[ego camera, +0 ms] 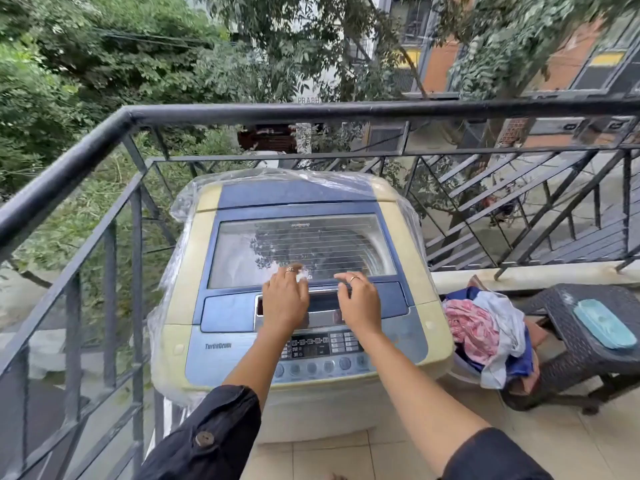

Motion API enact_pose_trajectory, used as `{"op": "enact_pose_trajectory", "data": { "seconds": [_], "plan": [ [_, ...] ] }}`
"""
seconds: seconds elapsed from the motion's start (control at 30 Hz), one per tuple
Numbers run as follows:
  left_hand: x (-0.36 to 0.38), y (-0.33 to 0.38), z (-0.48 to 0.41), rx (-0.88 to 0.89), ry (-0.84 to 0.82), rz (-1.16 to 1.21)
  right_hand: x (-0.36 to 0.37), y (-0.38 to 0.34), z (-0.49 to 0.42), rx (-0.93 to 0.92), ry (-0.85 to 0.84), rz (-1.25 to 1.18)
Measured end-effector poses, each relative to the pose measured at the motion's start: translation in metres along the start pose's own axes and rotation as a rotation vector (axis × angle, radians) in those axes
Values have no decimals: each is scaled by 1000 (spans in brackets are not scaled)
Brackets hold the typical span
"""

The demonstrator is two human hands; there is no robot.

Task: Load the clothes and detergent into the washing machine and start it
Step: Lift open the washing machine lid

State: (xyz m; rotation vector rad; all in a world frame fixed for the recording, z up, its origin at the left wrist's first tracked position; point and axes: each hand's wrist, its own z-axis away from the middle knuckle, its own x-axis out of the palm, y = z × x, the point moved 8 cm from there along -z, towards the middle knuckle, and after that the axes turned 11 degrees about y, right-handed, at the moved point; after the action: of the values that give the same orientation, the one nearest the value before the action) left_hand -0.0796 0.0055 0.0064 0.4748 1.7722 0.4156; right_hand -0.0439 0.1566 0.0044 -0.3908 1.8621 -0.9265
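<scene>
A top-loading washing machine point(194, 271), cream and blue, stands on a balcony with clear plastic draped over its back and sides. Its glass lid point(301, 244) is down. My left hand point(285, 301) and my right hand point(358, 303) both rest at the lid's front edge, over the chrome handle recess point(322, 313), with fingers spread and nothing held. The control panel point(322, 355) with buttons lies under my wrists. A pile of clothes point(485, 334), pink, white and blue, sits in a tub to the right of the machine. I see no detergent.
A black metal railing point(104, 140) wraps the balcony on the left and behind the machine. A dark woven stool point(585, 355) stands at the right with a teal case point(601, 323) on it. Beige floor tiles point(381, 455) lie in front.
</scene>
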Motion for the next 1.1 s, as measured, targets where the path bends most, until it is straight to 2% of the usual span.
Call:
{"op": "enact_pose_trajectory", "data": {
  "seconds": [0.13,0.27,0.63,0.83,0.97,1.1],
  "plan": [
    [6,-6,7,39,-59,-121,-1,8,5,27,-46,55],
    [-3,-4,13,81,36,-106,-1,5,7,-15,-87,111],
    [2,-14,31,37,-78,-212,10,4,20,-134,-210,278],
    [10,-22,36,14,-245,-350,15,3,22,-126,-216,356],
    [7,-20,36,-11,-246,-339,23,2,27,-135,-302,461],
    [-3,-14,27,-68,-201,-327,19,0,25,-177,-384,450]
  ]
}}
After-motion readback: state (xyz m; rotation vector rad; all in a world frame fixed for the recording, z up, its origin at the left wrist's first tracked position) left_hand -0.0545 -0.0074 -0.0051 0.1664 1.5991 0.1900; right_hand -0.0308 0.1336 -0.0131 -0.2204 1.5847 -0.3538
